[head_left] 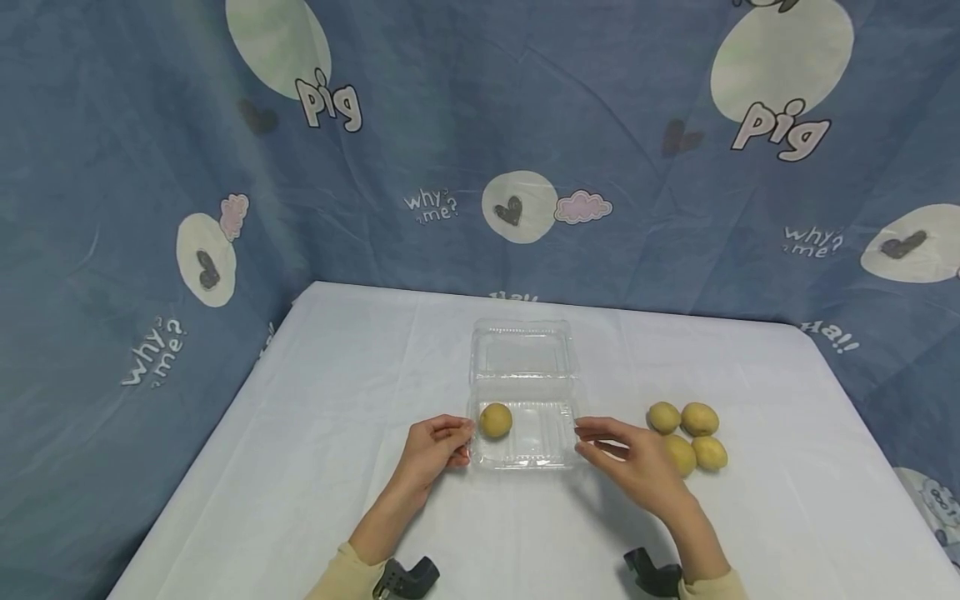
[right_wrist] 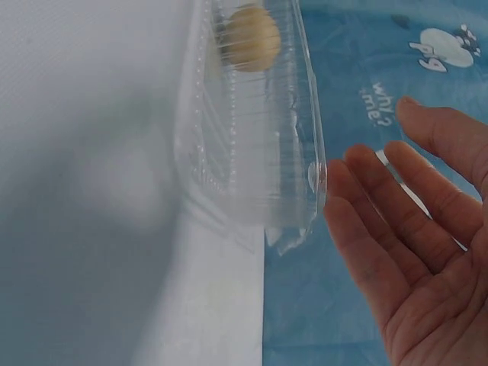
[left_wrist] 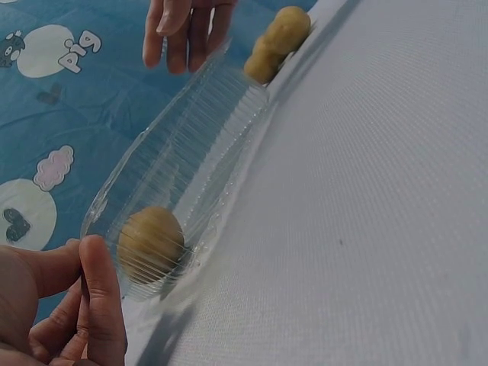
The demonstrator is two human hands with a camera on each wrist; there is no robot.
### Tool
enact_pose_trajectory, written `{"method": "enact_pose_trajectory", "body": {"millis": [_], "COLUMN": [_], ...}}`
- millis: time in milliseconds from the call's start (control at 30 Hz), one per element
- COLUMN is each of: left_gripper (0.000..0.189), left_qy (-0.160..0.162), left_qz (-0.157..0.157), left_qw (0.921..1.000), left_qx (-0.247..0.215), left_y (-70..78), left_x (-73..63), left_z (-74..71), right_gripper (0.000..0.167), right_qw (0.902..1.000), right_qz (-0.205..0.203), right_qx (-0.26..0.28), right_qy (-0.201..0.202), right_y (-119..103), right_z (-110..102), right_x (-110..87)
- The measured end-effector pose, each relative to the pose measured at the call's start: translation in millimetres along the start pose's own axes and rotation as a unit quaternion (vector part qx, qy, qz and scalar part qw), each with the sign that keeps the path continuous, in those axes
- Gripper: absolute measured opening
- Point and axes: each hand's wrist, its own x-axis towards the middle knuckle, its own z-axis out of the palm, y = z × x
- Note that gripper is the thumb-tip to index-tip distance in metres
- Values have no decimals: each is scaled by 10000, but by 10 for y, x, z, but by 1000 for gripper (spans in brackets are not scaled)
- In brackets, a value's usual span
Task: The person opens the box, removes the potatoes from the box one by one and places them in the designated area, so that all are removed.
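A clear plastic clamshell container (head_left: 534, 454) stands on the white table, its lid (head_left: 525, 350) folded back away from me. One yellowish potato (head_left: 496, 421) lies inside the base, near the left wall; the left wrist view shows this potato (left_wrist: 151, 244) through the ribbed side. My left hand (head_left: 433, 454) pinches the container's left rim between thumb and forefinger (left_wrist: 103, 290). At the opposite side, my right hand (head_left: 630, 462) has its fingers spread in a loose curve, fingertips at or just touching the right rim (right_wrist: 319, 179), with no grip on it.
Several more potatoes (head_left: 700, 419) sit in a cluster on the table just beyond my right hand, which partly covers one. White cloth (head_left: 360, 367) covers the table. A blue printed curtain (head_left: 420, 125) hangs behind and to the left.
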Motion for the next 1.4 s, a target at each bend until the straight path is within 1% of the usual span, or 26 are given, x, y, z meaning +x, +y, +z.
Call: {"method": "enact_pose_trajectory", "body": {"millis": [267,433,700,1000,1200,1400], "left_gripper": [19,20,22,24,23,24], "left_qy": [-31,-64,-95,-114,-83,-64], "left_qz": [22,45,50,42,45,60], "left_qw": [10000,10000,9999,9999,10000,9999], "left_qx": [0,-6,-44,-6,-24,-62], "left_y": [3,-2,-1,4,17,15], "left_x": [-1,-4,-2,0,-3,-1], "left_z": [-7,-12,-15,-22,-14,-1], "right_gripper": [29,29,32,31,33,32], "right_qw": [9998,9997,9990,9990,9988,9987], "right_qz": [-60,-132,-174,-193,-187,-204], "right_qx": [145,145,357,264,192,159], "right_qy": [-143,-178,-192,-317,-414,-431], "right_y": [-24,-10,-46,-37,-44,-33], "right_z": [57,91,150,197,227,262], "right_x": [50,70,101,162,190,205]}}
